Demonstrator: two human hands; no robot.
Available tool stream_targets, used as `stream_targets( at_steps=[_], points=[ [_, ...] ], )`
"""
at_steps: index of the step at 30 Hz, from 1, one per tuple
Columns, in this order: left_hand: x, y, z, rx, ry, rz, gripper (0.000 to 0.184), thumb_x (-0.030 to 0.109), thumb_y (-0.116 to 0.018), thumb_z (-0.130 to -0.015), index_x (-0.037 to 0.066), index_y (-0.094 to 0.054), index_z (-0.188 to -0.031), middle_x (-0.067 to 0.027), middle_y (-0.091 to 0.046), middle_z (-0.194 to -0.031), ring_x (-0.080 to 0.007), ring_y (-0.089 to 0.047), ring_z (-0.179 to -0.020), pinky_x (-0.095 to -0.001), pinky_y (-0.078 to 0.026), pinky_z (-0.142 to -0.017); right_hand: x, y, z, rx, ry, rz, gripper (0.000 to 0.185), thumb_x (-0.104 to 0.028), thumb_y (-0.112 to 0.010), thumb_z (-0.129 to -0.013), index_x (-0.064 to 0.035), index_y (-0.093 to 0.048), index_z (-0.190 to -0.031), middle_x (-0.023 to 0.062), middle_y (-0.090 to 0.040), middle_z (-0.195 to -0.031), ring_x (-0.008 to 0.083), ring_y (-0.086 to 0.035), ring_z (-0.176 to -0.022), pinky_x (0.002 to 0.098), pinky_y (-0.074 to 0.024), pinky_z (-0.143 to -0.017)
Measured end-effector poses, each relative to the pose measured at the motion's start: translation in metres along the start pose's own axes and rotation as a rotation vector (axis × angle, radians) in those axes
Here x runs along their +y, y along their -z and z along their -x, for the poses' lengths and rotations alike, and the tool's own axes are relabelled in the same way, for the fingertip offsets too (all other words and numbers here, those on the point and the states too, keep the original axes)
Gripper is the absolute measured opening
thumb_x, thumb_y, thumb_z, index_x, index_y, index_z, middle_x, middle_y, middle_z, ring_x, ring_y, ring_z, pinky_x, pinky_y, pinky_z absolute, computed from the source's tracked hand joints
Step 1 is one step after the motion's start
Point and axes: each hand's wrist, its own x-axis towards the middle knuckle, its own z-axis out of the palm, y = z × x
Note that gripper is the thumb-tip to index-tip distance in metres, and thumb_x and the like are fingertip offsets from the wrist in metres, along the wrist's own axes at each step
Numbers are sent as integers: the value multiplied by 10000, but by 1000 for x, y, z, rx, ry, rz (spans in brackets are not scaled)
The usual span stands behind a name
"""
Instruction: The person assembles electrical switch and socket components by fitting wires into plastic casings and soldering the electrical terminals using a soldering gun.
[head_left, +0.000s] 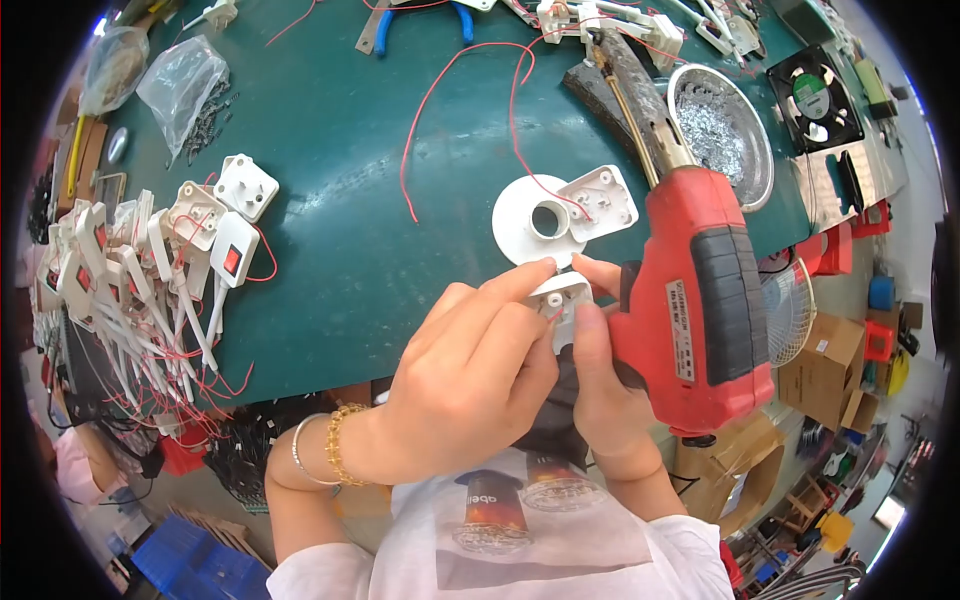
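Note:
My left hand [470,365], with bracelets at its wrist, pinches a small white plastic housing [558,297] from the left. From the other side, the thumb and forefinger of my right hand [608,390] close on the same housing. Its hollow side, with a round post, faces up; the fingers cover part of it. Just beyond my fingertips stands a white round flanged piece [512,225] with a hole. An open white plug housing [612,203] with a red wire [518,125] lies against it. Close beside my right hand is a red soldering gun [715,300].
White plugs and red-switch pieces [150,270] with red wires are heaped at left. Behind them lie a plastic bag [182,85] and small dark parts. Blue-handled pliers [465,22] lie at the back. A metal bowl [765,165] and a black fan [815,98] stand at right.

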Motion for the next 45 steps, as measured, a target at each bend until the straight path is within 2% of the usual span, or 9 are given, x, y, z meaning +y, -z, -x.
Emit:
stream_targets(
  at_steps=[4, 11, 13, 26, 29, 31, 38, 40, 45],
  points=[
    [-1, -4, 1, 44, -29, -4, 180, -80, -660, -628, -10, -536, -738, -200, -632, -1018, -235, -517, -574, -300, -444, -531, -11, -3, -2, 45, -192, -169, 246, -38, -600, -815, -43, -624, -1060, 68, -626, -926, 164, -580, -805, 293, -434, -748],
    [0, -6, 2, 77, -81, -28, 178, -97, -652, -613, -17, -531, -717, -211, -632, -1009, -223, -502, -548, -295, -433, -510, -4, -2, 3, 39, -192, -163, 255, -54, -602, -817, -68, -627, -1071, 21, -627, -939, 141, -550, -792, 293, -389, -742],
    [-2, -7, 2, 78, -81, -28, 178, -98, -651, -610, -16, -530, -713, -208, -635, -1001, -221, -498, -542, -294, -430, -506, -1, 2, 1, -38, -11, 36, 270, 95, -549, -818, 59, -521, -1084, 108, -638, -1010, 58, -542, -692, 196, -442, -617],
    [-1, -9, 1, 101, -77, -16, 186, -100, -651, -599, -12, -522, -700, -193, -646, -964, -217, -480, -526, -293, -418, -500, 0, 2, -2, -37, 32, -144, 394, 124, -539, -806, 66, -453, -1186, 135, -634, -1025, 76, -549, -715, 206, -452, -652],
    [-2, -9, 1, 92, -66, -6, 186, -102, -650, -600, -12, -520, -699, -192, -644, -961, -219, -481, -528, -297, -415, -502, 1, 4, -3, -139, 150, 147, 436, 123, -541, -805, 62, -422, -1220, 135, -633, -1024, 79, -551, -729, 207, -452, -660],
    [-2, -9, 1, 95, -73, -8, 185, -102, -650, -601, -12, -520, -699, -192, -644, -961, -219, -480, -528, -297, -414, -502, 4, -3, 0, -13, 64, -151, 448, 127, -534, -807, 56, -411, -1232, 136, -632, -1021, 84, -552, -746, 212, -454, -669],
    [-1, -10, 1, 100, -96, -24, 184, -103, -643, -592, -19, -518, -698, -197, -644, -956, -223, -482, -528, -298, -405, -500, 1, -2, 0, -19, -14, -235, 503, 140, -522, -802, 46, -360, -1269, 162, -630, -1011, 89, -545, -749, 218, -453, -674],
    [0, -10, 1, 91, -89, -28, 182, -104, -640, -589, -22, -518, -696, -199, -644, -955, -224, -487, -531, -300, -405, -502, -4, -2, -1, 8, -110, -274, 269, 37, -529, -838, -20, -582, -1095, 36, -595, -935, 85, -510, -738, 230, -429, -645],
    [-1, -12, 1, 94, -109, -28, 173, -104, -633, -587, -30, -517, -691, -210, -641, -956, -227, -502, -541, -308, -405, -506, -3, -3, -1, 30, -128, -316, 255, 36, -541, -834, -18, -585, -1080, 41, -598, -942, 91, -530, -769, 235, -441, -672]
  ],
)
